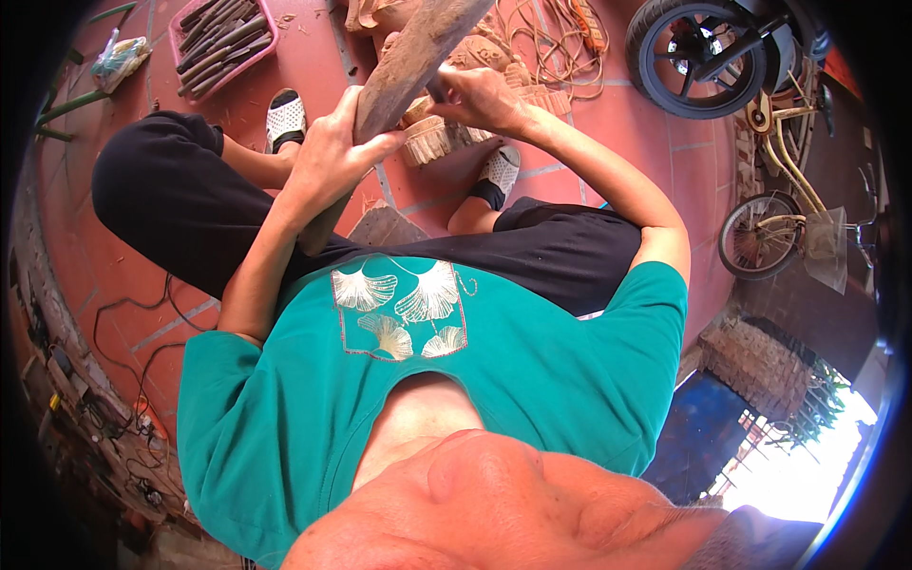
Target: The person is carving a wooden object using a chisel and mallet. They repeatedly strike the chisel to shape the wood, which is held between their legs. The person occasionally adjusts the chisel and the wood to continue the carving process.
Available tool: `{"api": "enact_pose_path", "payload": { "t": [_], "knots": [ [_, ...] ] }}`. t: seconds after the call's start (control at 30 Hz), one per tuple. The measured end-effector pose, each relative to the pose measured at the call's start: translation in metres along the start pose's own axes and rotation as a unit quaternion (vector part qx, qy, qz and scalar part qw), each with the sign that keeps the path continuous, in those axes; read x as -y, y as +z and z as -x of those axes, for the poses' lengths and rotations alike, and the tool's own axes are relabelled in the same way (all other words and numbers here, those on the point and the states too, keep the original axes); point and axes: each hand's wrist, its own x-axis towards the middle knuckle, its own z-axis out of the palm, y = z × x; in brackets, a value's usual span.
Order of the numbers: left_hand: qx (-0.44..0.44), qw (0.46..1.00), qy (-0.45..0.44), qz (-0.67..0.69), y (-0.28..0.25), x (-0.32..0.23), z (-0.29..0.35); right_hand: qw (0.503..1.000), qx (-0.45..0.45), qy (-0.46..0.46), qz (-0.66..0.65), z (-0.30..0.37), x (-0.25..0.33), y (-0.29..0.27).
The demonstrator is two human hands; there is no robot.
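wooden club (413,71), thick and weathered, slants across the seated carver's front, above the knees and overlapping a pale carved wood piece (489,52) on the tiled floor. the left hand (334,147) is wrapped around the club, thumb laid along its side; the right hand (475,98) appears curled around a dark slim piece (438,88), mostly hidden. a loose left grip could let the club slip toward the openwork shoes (286,119), which offer scant protection. a glancing blow might catch the right knuckles, close beside the wood, or chip the carving. orange cable (560,71) lies loose near the carving and could snag a foot. no brand, label or writing is legible; the green shirt (532,351) bears only pale fan-shaped leaves.
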Motion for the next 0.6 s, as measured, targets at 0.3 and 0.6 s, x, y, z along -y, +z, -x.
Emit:
{"api": "enact_pose_path", "payload": {
  "t": [0.3, 0.6],
  "knots": [
    [-0.039, 0.996, 0.009, 0.079, -0.009, -0.012, 0.004, 1.0, -0.01, -0.022, 0.009, -0.002, -0.001, 0.005],
    [0.008, 1.0, 0.017, -0.018, -0.001, 0.021, -0.002, 0.984, -0.072, 0.118, -0.115, -0.002, -0.032, -0.01]
  ]
}}
